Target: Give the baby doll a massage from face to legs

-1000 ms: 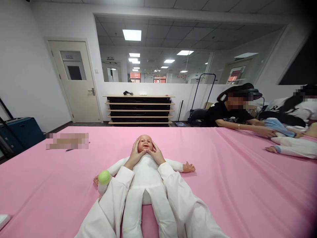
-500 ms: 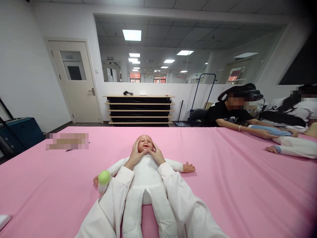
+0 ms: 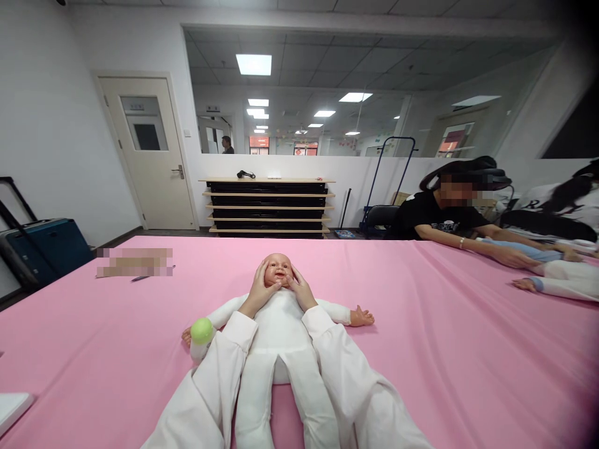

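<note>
A baby doll (image 3: 278,327) in a white suit lies on its back on the pink table (image 3: 421,349), head away from me. My left hand (image 3: 259,288) cups the left side of the doll's head (image 3: 277,263), thumb at the chin. My right hand (image 3: 299,288) cups the other cheek, fingers curved against it. Both my sleeves are white. A white bottle with a green cap (image 3: 201,335) stands beside the doll's arm, just left of my left sleeve.
Two other people (image 3: 449,209) sit at the table's far right, hands on another doll in white (image 3: 556,280). A pen (image 3: 140,278) lies far left, a white object (image 3: 12,408) at the near left edge. A blue case (image 3: 51,246), a door and low shelves (image 3: 266,209) stand behind.
My hands stay on the doll's face; the fingers have slipped a little lower toward the chin. The view has tilted slightly. A person at the right has moved their arms.
</note>
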`<state>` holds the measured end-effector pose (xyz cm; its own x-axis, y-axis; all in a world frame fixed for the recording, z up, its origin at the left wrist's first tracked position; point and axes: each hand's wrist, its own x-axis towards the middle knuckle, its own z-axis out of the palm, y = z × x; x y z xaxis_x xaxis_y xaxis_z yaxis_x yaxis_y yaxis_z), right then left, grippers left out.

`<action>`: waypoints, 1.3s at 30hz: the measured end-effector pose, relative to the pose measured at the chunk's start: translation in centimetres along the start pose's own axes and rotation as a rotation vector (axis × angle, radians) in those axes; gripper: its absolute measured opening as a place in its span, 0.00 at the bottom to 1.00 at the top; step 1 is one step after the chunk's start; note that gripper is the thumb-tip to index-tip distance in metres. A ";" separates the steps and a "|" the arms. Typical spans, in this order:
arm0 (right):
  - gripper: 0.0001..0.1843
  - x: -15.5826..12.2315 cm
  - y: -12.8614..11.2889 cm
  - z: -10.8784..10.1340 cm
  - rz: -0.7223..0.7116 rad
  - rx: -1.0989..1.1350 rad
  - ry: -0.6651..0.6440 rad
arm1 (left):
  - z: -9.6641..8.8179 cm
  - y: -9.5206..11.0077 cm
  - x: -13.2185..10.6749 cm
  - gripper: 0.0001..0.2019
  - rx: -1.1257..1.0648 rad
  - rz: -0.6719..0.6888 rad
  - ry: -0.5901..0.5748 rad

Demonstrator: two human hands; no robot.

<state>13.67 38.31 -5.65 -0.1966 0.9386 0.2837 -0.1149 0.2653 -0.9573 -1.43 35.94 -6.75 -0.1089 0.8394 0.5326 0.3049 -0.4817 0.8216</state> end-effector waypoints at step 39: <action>0.44 0.8 1.3 -0.3 -0.043 0.054 0.028 | -0.6 -1.2 0.5 0.30 -0.135 -0.043 -0.027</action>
<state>13.65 39.40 -6.65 -0.1627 0.9326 0.3222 -0.1755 0.2940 -0.9395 -2.38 36.81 -7.29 -0.0930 0.8656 0.4921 0.1705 -0.4731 0.8644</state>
